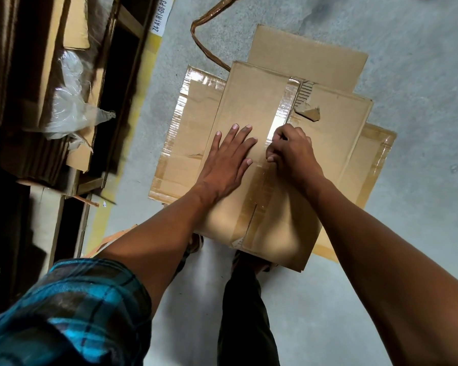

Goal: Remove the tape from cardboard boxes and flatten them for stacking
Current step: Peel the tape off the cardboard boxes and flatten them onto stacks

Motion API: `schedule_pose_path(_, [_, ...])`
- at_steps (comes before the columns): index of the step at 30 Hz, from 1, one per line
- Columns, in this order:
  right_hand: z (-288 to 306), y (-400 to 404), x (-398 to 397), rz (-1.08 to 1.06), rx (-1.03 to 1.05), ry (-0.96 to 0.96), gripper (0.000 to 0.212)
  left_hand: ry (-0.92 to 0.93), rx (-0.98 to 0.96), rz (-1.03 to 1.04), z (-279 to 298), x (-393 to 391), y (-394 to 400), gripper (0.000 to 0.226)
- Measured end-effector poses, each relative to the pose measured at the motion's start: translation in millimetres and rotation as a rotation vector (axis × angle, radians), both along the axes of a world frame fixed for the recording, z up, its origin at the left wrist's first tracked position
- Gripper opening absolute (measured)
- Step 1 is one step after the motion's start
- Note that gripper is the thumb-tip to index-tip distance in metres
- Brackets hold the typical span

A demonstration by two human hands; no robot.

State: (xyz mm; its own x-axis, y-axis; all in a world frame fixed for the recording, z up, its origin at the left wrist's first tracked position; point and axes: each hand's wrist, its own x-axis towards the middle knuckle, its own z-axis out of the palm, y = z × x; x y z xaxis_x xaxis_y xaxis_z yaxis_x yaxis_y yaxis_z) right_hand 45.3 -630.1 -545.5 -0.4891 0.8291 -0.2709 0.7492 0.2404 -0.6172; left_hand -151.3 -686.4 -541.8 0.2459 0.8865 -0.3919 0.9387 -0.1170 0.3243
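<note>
A taped cardboard box [243,109] sits in front of me on top of flattened cardboard [185,143] lying on the floor. A strip of shiny clear tape [283,109] runs along its middle seam. My left hand [228,159] lies flat on the box top, fingers spread, left of the seam. My right hand [291,151] is curled over the seam, fingertips pinched on the tape. Torn cardboard shows near the far end of the seam [307,112].
A long strip of pulled-off brown tape [206,40] curls on the concrete floor beyond the boxes. On the left stands a rack [132,27] with cardboard and a plastic bag [72,101]. A yellow line [143,107] runs along the floor by the rack.
</note>
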Motion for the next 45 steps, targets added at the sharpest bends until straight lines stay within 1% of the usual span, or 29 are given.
schedule_pose_path(3, [0,0,-1,-0.006,-0.043,-0.013,0.019,-0.007,-0.003,-0.003,1,-1,1,0.046])
schedule_pose_path(7, [3,5,7,0.077,-0.096,0.014,0.021,-0.006,-0.009,-0.007,0,-1,1,0.046])
schedule_pose_path(10, [5,9,10,0.108,-0.125,0.024,0.017,0.000,-0.014,-0.012,0,-1,1,0.047])
schedule_pose_path(12, [8,11,11,0.090,-0.146,0.061,0.011,0.005,-0.014,-0.013,1,0,1,0.047])
schedule_pose_path(13, [10,11,11,0.088,-0.161,0.077,0.014,0.006,-0.016,-0.012,0,0,1,0.047])
schedule_pose_path(15, [13,10,9,0.125,-0.172,0.060,0.033,0.005,-0.021,-0.006,0,0,1,0.047])
schedule_pose_path(16, [13,9,8,0.148,-0.150,0.036,0.036,0.006,-0.021,-0.005,1,0,1,0.047])
schedule_pose_path(19, [12,2,4,0.150,-0.079,-0.019,0.024,0.008,-0.016,-0.009,1,0,1,0.047])
schedule_pose_path(23, [17,-6,0,0.124,-0.026,-0.030,0.009,0.015,-0.010,-0.015,0,0,0,0.047])
schedule_pose_path(26, [18,-6,-7,0.117,0.015,-0.066,0.015,0.014,-0.008,-0.013,1,-1,1,0.046])
schedule_pose_path(28, [17,-4,-8,0.121,-0.006,-0.076,0.017,0.002,-0.007,-0.010,1,-1,1,0.046])
schedule_pose_path(30, [16,-2,-8,0.138,-0.070,-0.064,0.016,-0.004,-0.005,-0.011,1,-1,0,0.046])
schedule_pose_path(31, [14,-1,-8,0.111,-0.150,-0.035,0.015,-0.004,-0.005,-0.012,1,-1,0,0.046])
schedule_pose_path(32, [13,1,-8,0.038,-0.275,0.009,0.015,-0.002,-0.005,-0.013,1,-1,0,0.046])
schedule_pose_path(34, [15,6,-10,-0.159,-0.518,0.087,0.022,0.001,-0.002,-0.016,1,-1,0,0.047])
schedule_pose_path(35, [16,8,-10,-0.210,-0.582,0.104,0.025,0.001,0.000,-0.017,1,-2,1,0.047])
schedule_pose_path(36, [18,10,-10,-0.197,-0.586,0.096,0.026,0.000,0.000,-0.019,2,-2,1,0.047])
schedule_pose_path(37, [20,11,-9,-0.141,-0.551,0.072,0.025,-0.002,-0.002,-0.019,2,-2,1,0.047])
schedule_pose_path(39, [22,11,-4,0.039,-0.400,0.007,0.021,0.000,-0.007,-0.017,2,-2,1,0.047])
schedule_pose_path(41, [23,11,1,0.162,-0.243,-0.010,0.022,0.001,-0.011,-0.016,2,-1,1,0.047])
schedule_pose_path(43, [25,12,2,0.213,-0.220,0.029,0.032,-0.005,-0.012,-0.015,2,-1,1,0.047])
schedule_pose_path(45, [28,11,-2,0.209,-0.272,0.006,0.042,-0.010,-0.010,-0.013,1,-1,1,0.048])
